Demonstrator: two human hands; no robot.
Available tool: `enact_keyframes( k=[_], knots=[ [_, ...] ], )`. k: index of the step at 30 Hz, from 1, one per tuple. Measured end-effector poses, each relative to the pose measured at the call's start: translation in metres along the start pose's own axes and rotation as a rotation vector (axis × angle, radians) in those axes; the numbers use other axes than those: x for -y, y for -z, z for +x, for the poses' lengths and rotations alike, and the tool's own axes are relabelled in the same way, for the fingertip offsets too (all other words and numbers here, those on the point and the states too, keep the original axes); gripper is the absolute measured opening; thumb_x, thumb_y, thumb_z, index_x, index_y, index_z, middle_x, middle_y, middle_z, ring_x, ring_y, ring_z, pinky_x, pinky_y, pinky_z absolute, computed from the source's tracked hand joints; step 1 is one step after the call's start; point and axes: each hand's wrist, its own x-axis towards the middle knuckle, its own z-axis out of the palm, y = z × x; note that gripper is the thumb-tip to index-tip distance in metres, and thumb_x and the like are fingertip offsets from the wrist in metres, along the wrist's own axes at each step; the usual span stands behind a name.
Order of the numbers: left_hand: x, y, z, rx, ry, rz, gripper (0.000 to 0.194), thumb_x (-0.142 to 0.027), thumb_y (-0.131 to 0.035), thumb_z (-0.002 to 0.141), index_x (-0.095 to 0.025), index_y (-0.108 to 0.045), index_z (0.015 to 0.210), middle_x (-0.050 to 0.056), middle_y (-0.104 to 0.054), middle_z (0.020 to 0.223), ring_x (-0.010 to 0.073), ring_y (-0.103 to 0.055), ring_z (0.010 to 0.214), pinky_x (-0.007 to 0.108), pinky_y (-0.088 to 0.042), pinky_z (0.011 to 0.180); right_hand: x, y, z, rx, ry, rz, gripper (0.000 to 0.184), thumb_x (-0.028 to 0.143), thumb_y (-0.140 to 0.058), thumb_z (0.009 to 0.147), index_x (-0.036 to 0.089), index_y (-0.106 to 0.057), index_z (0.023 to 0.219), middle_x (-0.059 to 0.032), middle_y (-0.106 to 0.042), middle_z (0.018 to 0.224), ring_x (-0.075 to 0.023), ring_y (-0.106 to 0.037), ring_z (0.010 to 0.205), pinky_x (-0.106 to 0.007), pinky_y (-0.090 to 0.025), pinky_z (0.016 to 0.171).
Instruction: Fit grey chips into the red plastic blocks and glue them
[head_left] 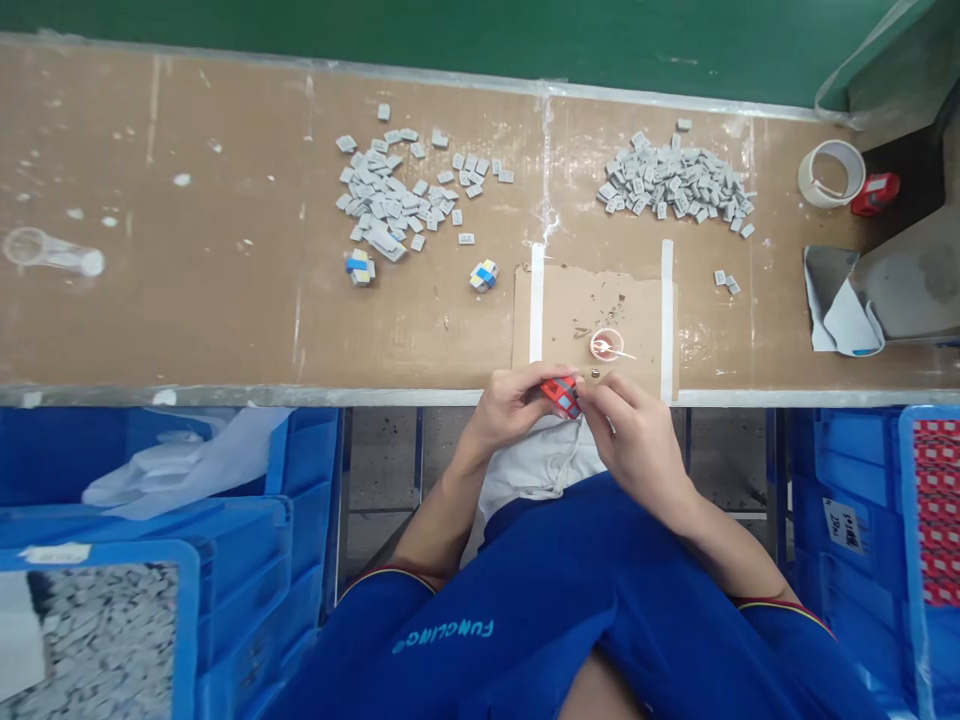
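Both my left hand [510, 405] and my right hand [622, 430] grip a small red cube-shaped assembly [562, 397] with grey patches, just off the bench's near edge. Its underside is hidden by my fingers. Beyond my right hand, a small white-rimmed dish [607, 345] holding a white spoon-like tool sits on a cardboard sheet [592, 305]. A tiny metal piece [595, 373] lies close to my fingertips. Two heaps of small grey tiles [390, 185] [675, 180] cover the bench farther away, with two small blue-and-grey block assemblies [360, 267] [484, 275] nearer the left heap.
The long wooden-brown workbench [187, 320] runs across the view, with a green surface behind it. A white tape roll [831, 172] and a red object [875, 194] stand at far right. Blue plastic crates [240, 590] [847, 520] flank my legs, one holding grey pieces.
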Motion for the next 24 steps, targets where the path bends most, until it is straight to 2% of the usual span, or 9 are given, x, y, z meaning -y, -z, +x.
enact_keyframes(
  k=[3,8,10,14,18,24],
  knots=[
    [0.000,0.002,0.002,0.018,-0.041,0.028,0.035,-0.030,-0.084,0.089,-0.022,-0.080,0.123,0.010,-0.085,0.113,0.0195,-0.084,0.096,0.024,-0.065,0.086,-0.004,-0.004,-0.003,-0.021,-0.034,0.103,0.017,0.014,-0.056,0.105,0.017,-0.072,0.101,-0.0035,-0.063,0.080,-0.0136,-0.058,0.066,-0.024,-0.045,0.060],
    [-0.002,0.005,0.008,0.146,-0.084,-0.023,0.035,-0.033,-0.083,0.090,-0.023,-0.081,0.123,0.010,-0.087,0.105,0.0205,-0.085,0.089,0.025,-0.068,0.082,-0.017,-0.003,-0.009,-0.014,-0.121,0.389,0.012,0.014,-0.060,0.102,0.018,-0.071,0.099,-0.0020,-0.065,0.082,-0.0130,-0.062,0.071,-0.024,-0.052,0.065],
    [-0.003,0.003,0.007,0.131,-0.059,-0.065,0.037,-0.034,-0.083,0.090,-0.023,-0.080,0.126,0.010,-0.086,0.105,0.0202,-0.085,0.088,0.025,-0.068,0.080,-0.020,-0.004,-0.011,-0.018,-0.113,0.432,0.011,0.013,-0.062,0.101,0.019,-0.072,0.100,-0.0020,-0.066,0.083,-0.0131,-0.063,0.072,-0.025,-0.053,0.066],
    [-0.001,0.000,0.002,0.032,0.038,-0.122,0.052,-0.033,-0.086,0.088,-0.027,-0.073,0.138,0.010,-0.085,0.117,0.0196,-0.084,0.096,0.025,-0.068,0.085,-0.020,-0.012,-0.012,-0.122,-0.081,0.403,0.014,0.012,-0.063,0.101,0.020,-0.072,0.106,-0.0037,-0.070,0.090,-0.0141,-0.068,0.077,-0.026,-0.057,0.068],
    [-0.001,-0.002,0.000,0.016,0.016,-0.085,0.060,-0.031,-0.091,0.082,-0.028,-0.072,0.139,0.009,-0.083,0.124,0.0214,-0.081,0.109,0.028,-0.065,0.097,-0.019,-0.020,-0.013,-0.230,-0.048,0.297,0.014,0.012,-0.064,0.101,0.021,-0.071,0.108,-0.0052,-0.073,0.093,-0.0145,-0.071,0.078,-0.026,-0.060,0.069],
    [-0.006,-0.003,0.004,0.020,0.004,0.006,0.055,-0.033,-0.089,0.084,-0.025,-0.074,0.135,0.011,-0.081,0.127,0.0238,-0.080,0.113,0.034,-0.063,0.102,-0.020,-0.019,-0.012,-0.195,0.022,0.181,0.012,0.013,-0.063,0.102,0.019,-0.072,0.108,-0.0071,-0.074,0.092,-0.0147,-0.072,0.078,-0.026,-0.059,0.068]
  ],
)
